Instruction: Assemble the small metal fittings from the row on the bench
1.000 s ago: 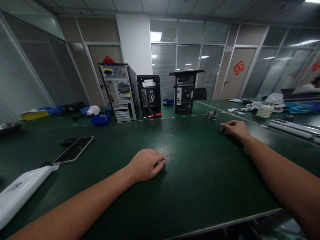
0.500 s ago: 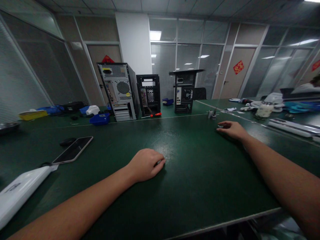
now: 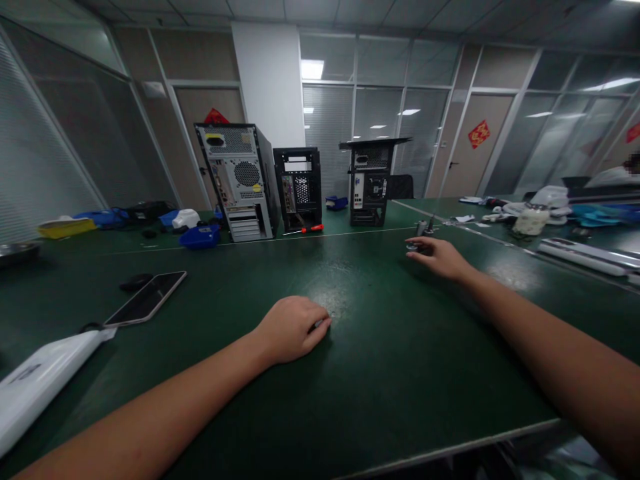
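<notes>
My left hand (image 3: 295, 330) rests on the green table (image 3: 350, 400) with its fingers curled closed. A tiny dark glint shows between thumb and forefinger, but what it is I cannot make out. Out to the right, my right hand (image 3: 437, 257) pinches a small round silver metal piece (image 3: 411, 248) between thumb and fingertips, just over the table top. Right behind those fingers stand small silver metal parts (image 3: 421, 228), partly covered by the hand.
Three computer cases (image 3: 265, 180) stand along the back, with a red screwdriver (image 3: 313, 229) before the middle one. Blue bins (image 3: 200, 237), a phone (image 3: 147, 300), a mouse (image 3: 136, 283) and a white packet (image 3: 45, 373) lie left. White bars (image 3: 580, 257) and a jar (image 3: 530, 220) are at right.
My right hand has moved left and slightly up with the small silver piece, now in front of the metal parts. My left hand stays in place.
</notes>
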A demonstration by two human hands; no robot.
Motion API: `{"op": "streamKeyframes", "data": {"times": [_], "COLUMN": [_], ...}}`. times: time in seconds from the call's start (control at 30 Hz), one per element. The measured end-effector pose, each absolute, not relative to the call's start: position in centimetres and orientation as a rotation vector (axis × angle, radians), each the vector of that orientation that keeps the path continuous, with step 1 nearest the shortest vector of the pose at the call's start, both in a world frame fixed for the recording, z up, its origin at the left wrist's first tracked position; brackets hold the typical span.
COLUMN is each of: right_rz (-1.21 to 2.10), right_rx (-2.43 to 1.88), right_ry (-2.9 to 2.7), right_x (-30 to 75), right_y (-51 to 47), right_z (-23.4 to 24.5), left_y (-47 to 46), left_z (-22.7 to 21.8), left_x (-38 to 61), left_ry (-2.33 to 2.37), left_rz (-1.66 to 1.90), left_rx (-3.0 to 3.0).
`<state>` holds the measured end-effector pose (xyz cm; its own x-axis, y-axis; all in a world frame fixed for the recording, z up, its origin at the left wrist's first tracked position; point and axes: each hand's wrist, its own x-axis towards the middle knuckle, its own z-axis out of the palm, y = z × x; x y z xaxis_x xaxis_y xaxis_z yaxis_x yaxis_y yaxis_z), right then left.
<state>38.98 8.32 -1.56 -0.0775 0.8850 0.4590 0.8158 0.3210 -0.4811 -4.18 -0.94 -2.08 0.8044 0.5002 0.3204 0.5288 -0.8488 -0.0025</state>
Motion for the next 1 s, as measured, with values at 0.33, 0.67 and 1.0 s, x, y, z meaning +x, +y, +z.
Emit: {"op": "streamKeyframes", "data": {"times": [0.33, 0.67, 1.0], "right_rz": [-0.04, -0.304, -0.383], "right_rx": [-1.059, -0.641, -0.507], "right_ry": [-2.399, -2.688, -2.6], "right_x": [27.2, 21.9, 21.4], "right_y": [4.1, 1.3, 1.0], "right_z": [0.2, -0.8, -1.2], "left_y": [-0.7, -0.2, -0.3], "left_z": [-1.8, -1.9, -1.8], "left_x": [-3.9, -3.5, -3.5], "left_ry": [-1.021, -1.094, -1.021], "left_rz": [-0.547, -0.546, -0.574], "left_rx": [-2.822, -2.752, -2.773]}}
